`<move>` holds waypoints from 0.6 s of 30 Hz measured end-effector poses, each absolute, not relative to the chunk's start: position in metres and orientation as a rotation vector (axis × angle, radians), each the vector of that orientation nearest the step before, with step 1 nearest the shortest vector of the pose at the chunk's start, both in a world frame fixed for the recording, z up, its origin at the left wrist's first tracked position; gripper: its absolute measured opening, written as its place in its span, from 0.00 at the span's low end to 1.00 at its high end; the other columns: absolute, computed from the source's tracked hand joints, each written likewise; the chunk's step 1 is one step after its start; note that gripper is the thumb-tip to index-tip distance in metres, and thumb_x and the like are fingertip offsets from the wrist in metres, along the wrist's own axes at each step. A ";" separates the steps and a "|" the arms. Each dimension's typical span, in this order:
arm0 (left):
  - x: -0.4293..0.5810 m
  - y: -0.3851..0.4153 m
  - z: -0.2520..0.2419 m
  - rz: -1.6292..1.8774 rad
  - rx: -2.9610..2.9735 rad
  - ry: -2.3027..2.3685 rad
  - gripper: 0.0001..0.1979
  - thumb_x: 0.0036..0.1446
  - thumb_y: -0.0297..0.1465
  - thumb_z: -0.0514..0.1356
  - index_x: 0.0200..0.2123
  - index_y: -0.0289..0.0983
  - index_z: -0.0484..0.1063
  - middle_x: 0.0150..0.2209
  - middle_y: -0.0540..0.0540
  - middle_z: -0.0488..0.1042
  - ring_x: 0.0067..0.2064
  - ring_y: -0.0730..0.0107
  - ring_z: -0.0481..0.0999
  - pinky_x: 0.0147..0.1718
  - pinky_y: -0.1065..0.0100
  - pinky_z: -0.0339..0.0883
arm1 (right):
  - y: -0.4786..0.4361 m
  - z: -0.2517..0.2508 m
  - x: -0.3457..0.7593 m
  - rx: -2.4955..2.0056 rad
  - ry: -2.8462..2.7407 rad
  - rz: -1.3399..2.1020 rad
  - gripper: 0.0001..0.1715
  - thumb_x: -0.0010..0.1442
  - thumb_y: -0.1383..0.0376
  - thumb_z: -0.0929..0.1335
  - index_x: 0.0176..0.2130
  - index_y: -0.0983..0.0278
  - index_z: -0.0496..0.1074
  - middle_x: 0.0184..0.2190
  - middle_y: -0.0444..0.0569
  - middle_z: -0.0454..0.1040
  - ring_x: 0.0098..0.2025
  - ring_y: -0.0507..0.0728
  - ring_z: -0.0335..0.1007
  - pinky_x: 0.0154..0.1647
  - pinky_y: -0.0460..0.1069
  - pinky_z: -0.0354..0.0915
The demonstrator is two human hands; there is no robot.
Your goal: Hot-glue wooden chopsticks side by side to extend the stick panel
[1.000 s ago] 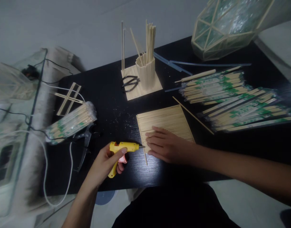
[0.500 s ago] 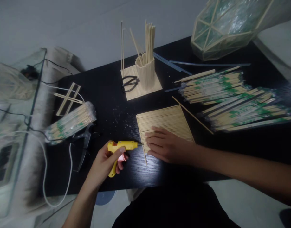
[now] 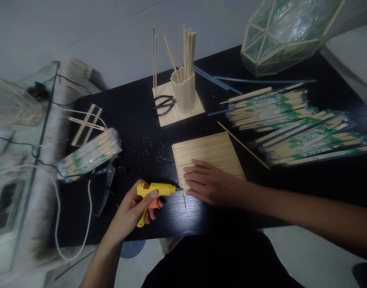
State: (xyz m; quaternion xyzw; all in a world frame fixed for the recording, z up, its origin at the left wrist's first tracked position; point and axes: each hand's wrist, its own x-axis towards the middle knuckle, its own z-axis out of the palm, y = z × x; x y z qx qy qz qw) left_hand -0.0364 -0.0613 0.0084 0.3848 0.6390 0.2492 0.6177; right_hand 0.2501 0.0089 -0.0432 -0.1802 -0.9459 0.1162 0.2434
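Observation:
My left hand [image 3: 138, 208] is wrapped round a yellow glue gun [image 3: 159, 188] with an orange trigger. The gun's nozzle points right and meets the left edge of a flat panel of thin wooden sticks [image 3: 207, 150], close to its near corner. A thin stick [image 3: 184, 200] runs along that edge and juts out past the corner toward me. My right hand [image 3: 207, 182] lies flat on the panel's near part, fingers stretched to the left, hiding some of the sticks beneath.
Behind the panel, a stick-built cup [image 3: 184, 94] holding sticks and black-handled scissors [image 3: 163, 105] stand on a wooden base. Packs of chopsticks [image 3: 315, 140] lie right; another pack [image 3: 92, 156], pliers [image 3: 107, 180] and a white cable [image 3: 58, 216] lie left. A geometric lampshade-like frame [image 3: 279, 44] stands back right.
The glue gun in my left hand has shifted slightly toward me and right, its nozzle moving down the panel's left edge. My right hand has stayed in place.

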 end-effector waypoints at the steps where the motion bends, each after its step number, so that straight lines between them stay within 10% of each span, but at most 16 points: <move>1: -0.036 -0.062 0.009 0.576 0.890 1.470 0.22 0.65 0.50 0.68 0.40 0.42 0.63 0.29 0.48 0.83 0.20 0.72 0.76 0.17 0.75 0.68 | 0.009 -0.043 0.250 -0.492 -2.591 0.320 0.11 0.76 0.64 0.68 0.48 0.68 0.78 0.46 0.52 0.82 0.59 0.59 0.76 0.73 0.59 0.62; 18: -0.036 -0.064 0.009 0.573 0.979 1.541 0.24 0.64 0.52 0.67 0.37 0.42 0.61 0.22 0.59 0.70 0.15 0.80 0.64 0.15 0.78 0.60 | 0.010 -0.044 0.250 -0.482 -2.574 0.303 0.12 0.77 0.64 0.67 0.46 0.68 0.79 0.45 0.51 0.81 0.60 0.60 0.76 0.73 0.59 0.63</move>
